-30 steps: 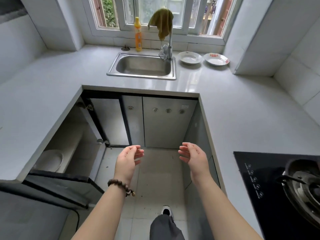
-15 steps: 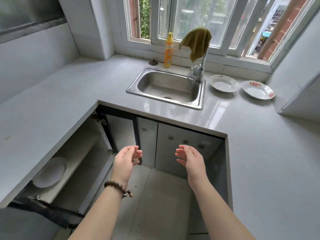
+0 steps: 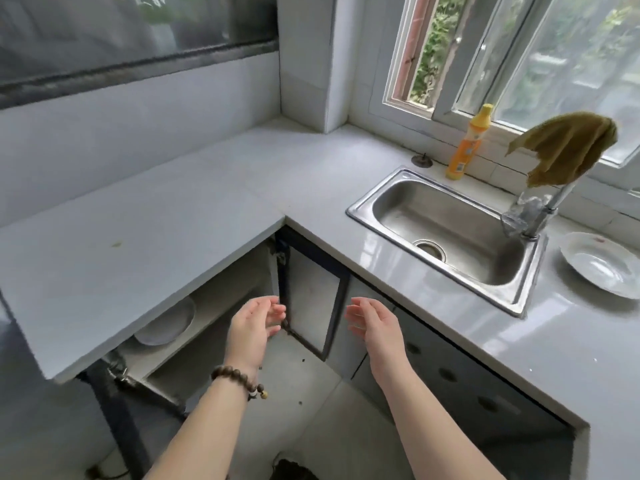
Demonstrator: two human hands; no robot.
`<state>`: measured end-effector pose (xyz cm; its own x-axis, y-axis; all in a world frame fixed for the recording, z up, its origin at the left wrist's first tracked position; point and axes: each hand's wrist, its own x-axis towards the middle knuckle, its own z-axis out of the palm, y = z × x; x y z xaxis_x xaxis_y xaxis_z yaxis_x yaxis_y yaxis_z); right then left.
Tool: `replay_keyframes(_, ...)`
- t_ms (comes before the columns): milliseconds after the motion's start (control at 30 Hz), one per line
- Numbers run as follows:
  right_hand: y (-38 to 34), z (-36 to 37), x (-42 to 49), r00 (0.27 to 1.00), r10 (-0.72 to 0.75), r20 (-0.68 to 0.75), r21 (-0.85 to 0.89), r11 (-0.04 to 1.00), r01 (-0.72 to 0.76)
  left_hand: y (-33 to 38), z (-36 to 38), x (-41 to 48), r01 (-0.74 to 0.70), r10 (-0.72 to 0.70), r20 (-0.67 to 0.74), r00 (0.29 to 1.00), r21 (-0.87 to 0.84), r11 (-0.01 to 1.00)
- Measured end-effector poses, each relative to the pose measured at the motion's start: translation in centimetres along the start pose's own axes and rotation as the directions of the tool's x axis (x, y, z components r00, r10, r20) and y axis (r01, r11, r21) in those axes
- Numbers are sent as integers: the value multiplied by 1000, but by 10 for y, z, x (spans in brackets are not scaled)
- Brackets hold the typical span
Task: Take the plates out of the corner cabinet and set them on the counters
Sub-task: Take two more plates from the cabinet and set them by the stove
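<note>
While a plate (image 3: 165,324) still lies on the shelf of the open corner cabinet (image 3: 221,306), under the counter (image 3: 145,237), the view has swung left toward it; a second plate (image 3: 601,265) sits beyond the sink (image 3: 446,230); left hand (image 3: 254,327) and right hand (image 3: 375,323) hover relaxed and empty as before, so a reach inside likely follows.

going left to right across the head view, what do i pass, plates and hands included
plate in the cabinet → left hand → right hand → orange bottle → plate on the counter
</note>
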<state>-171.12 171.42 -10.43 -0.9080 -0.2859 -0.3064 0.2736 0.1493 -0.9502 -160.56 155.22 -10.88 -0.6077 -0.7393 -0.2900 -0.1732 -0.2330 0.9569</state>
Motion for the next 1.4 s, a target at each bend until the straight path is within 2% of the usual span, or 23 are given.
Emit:
replay_keyframes(200,-34,65,63,977,-27,213,-95,994,48,19,-26,57,-6,-15,-193,981,-109,994)
replay_keyframes(500,-69,155,104,892,-41,450,-140,983,116,39,-66,92,-32,-54,-417,907,-197,980)
replay_keyframes(867,-72,209,137,720,37,693,-182,975,124,29,-70,95,-79,-126,-654,746,-274,959)
replay_keyframes(1133,-68,223,166,569,117,814,-232,963,135,21,-45,90,-134,-158,-786,598,-292,947)
replay_keyframes(1400,-44,230,162,496,178,850,-263,959,106,-1,-44,85,-141,-213,-817,535,-335,932)
